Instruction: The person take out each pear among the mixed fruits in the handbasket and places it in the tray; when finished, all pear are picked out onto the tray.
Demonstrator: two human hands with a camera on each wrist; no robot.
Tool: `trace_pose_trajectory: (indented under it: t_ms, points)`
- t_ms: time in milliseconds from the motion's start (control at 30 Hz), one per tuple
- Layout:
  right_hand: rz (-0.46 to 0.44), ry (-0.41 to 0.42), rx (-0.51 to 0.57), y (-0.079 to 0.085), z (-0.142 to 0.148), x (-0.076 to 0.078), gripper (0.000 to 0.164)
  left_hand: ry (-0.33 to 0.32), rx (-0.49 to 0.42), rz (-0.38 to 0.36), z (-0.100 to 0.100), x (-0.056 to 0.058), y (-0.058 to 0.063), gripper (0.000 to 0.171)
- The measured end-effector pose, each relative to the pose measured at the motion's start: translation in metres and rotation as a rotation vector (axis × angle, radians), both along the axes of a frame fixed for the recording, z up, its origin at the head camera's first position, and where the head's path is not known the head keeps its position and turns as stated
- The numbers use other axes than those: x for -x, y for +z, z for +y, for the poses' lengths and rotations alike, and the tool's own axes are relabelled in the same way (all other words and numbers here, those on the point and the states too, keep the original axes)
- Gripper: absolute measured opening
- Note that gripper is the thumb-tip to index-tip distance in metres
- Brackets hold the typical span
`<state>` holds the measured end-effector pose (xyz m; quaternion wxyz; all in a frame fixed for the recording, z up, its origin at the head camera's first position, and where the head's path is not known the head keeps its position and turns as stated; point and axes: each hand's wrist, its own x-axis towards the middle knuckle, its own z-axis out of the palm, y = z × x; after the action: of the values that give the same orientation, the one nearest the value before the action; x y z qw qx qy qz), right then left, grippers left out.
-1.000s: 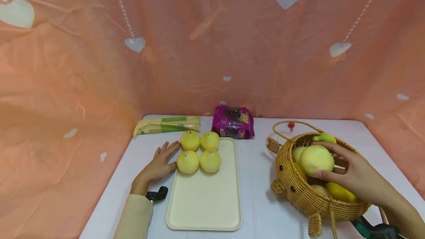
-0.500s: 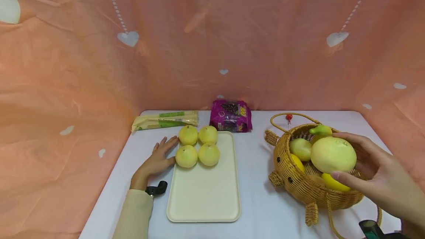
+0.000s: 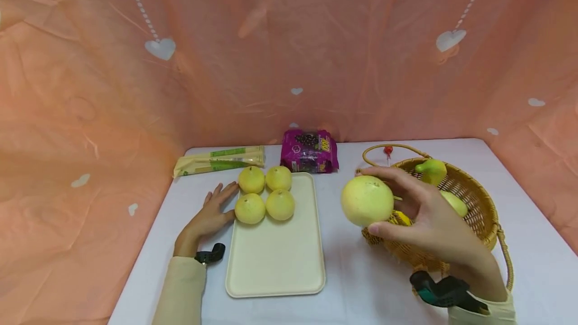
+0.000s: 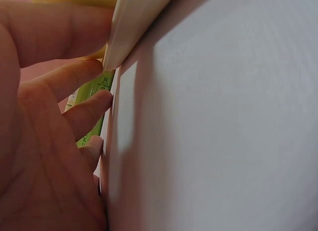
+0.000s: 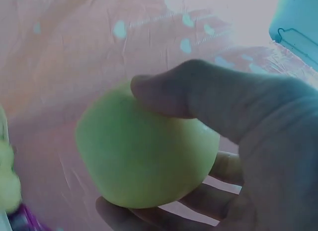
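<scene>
My right hand (image 3: 424, 214) grips a pale yellow-green round fruit (image 3: 367, 200), like a small melon, between thumb and fingers, in the air left of the wicker basket (image 3: 485, 199). In the right wrist view the thumb lies over this fruit (image 5: 144, 146) and fingers curl beneath it. Several similar fruits (image 3: 280, 204) stand grouped at the far left end of the cream tray (image 3: 275, 260). At that tray's left edge my left hand (image 3: 211, 219) rests with fingers spread. The left wrist view shows its fingertips at the tray rim (image 4: 129, 27).
The basket holds a green pear-shaped fruit (image 3: 432, 171) and other yellow fruit, partly hidden by my right hand. A purple snack bag (image 3: 309, 151) and a long yellow-green packet (image 3: 219, 161) lie behind the tray. A red lollipop (image 3: 388, 150) stands behind the basket.
My right hand has lifted the round fruit out of the basket and carried it left towards the tray. The left hand stays at the tray's edge. The head view has tilted slightly.
</scene>
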<state>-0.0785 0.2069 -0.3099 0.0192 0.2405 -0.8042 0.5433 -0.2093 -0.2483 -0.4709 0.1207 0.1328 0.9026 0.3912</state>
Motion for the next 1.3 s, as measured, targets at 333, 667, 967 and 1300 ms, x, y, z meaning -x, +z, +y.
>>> trace_pose_trajectory:
  t_ms: [333,667,967,1300]
  points:
    - [-0.069,0.15,0.09,-0.003,-0.066,0.021,0.079,0.011,0.009,-0.017,-0.002,-0.001,-0.001,0.08]
    - [-0.037,0.343,0.078,-0.027,-0.124,0.042,0.075,-0.003,0.013,0.02,0.001,0.001,0.0,0.079]
    - [-0.121,0.418,-0.005,-0.073,-0.159,0.064,0.072,-0.017,-0.001,0.028,0.001,0.003,0.0,0.077]
    - [-0.14,0.388,-0.14,-0.114,-0.181,0.074,0.071,-0.009,-0.027,0.016,-0.001,0.001,0.0,0.078]
